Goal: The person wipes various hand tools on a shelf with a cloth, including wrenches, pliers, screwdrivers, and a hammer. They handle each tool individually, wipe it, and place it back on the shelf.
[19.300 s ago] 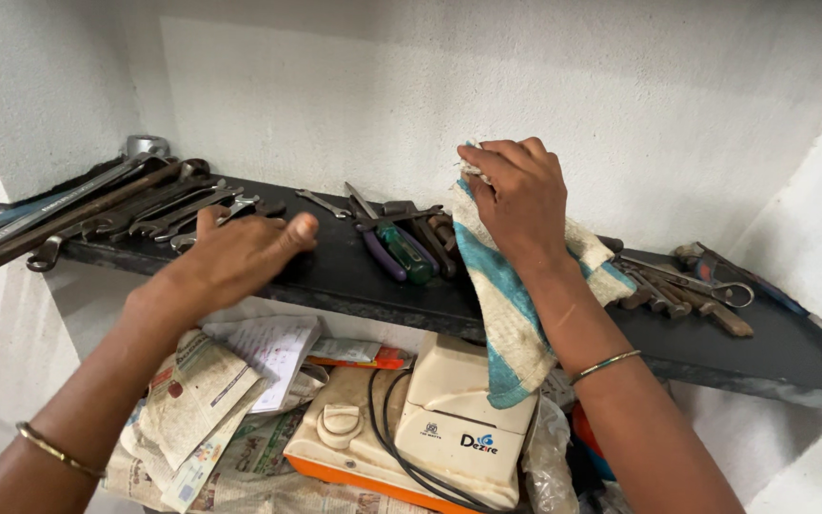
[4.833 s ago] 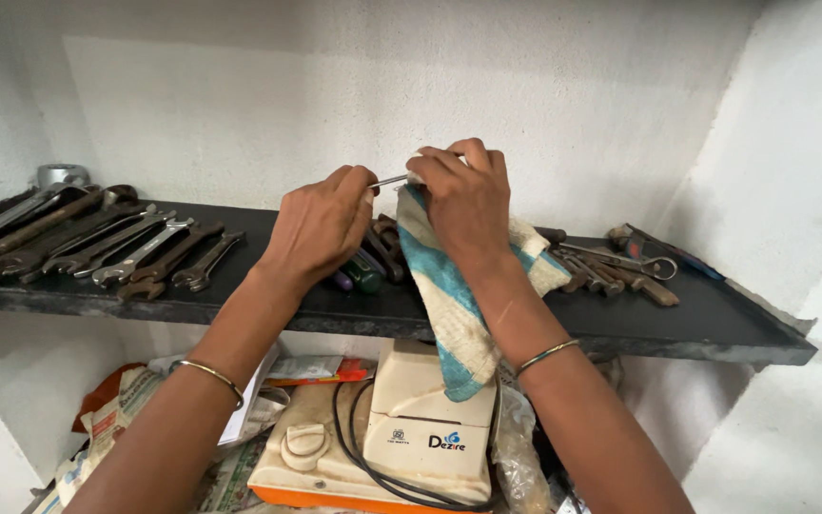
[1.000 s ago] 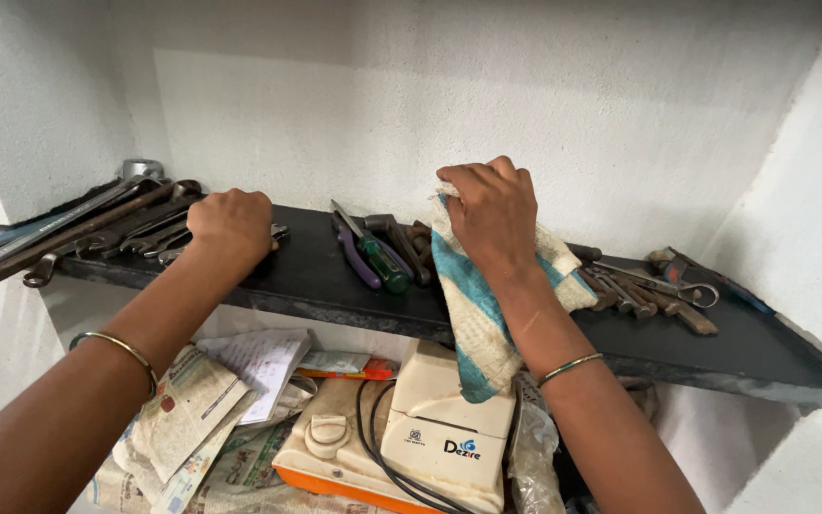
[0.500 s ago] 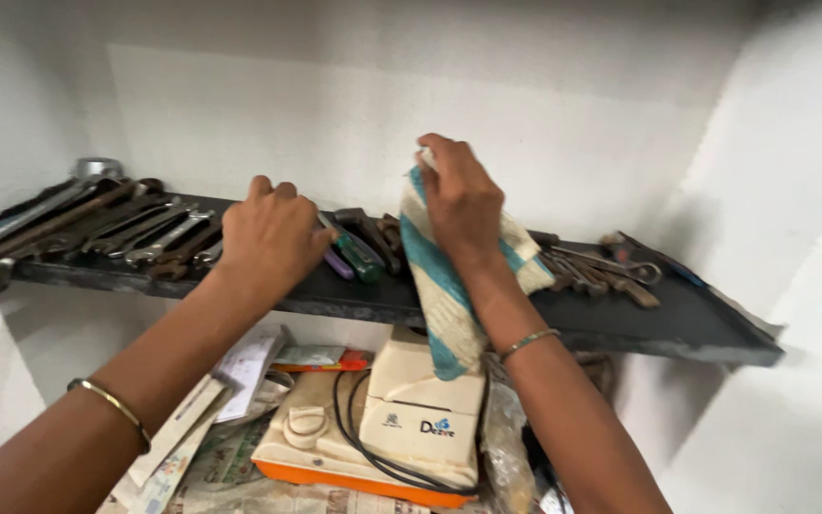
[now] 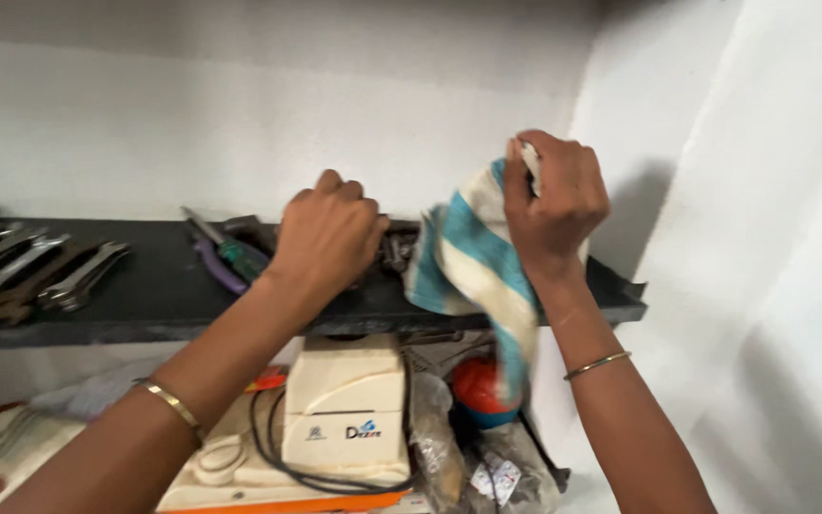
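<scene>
Curling into a closed grip, the left hand (image 5: 327, 233) now rests on dark tools mid-shelf (image 5: 145, 309), having left the spanners (image 5: 40, 276); the right hand (image 5: 554, 200) keeps clutching the striped cloth (image 5: 473, 262).

Dark shelf (image 5: 164, 314): wrenches (image 5: 40, 271) at its left end, green-handled screwdriver (image 5: 230, 249) mid-shelf. Under the shelf: cream appliance (image 5: 344, 405) with black cord (image 5: 273, 457), red ball (image 5: 476, 388).

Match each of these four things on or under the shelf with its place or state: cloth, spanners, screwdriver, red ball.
Things:
1 striped cloth
2 spanners
3 green-handled screwdriver
4 red ball

Places:
A left end of the shelf
B under the shelf
C gripped in the right hand
D just left of the left hand

Pairs: 1-C, 2-A, 3-D, 4-B
</scene>
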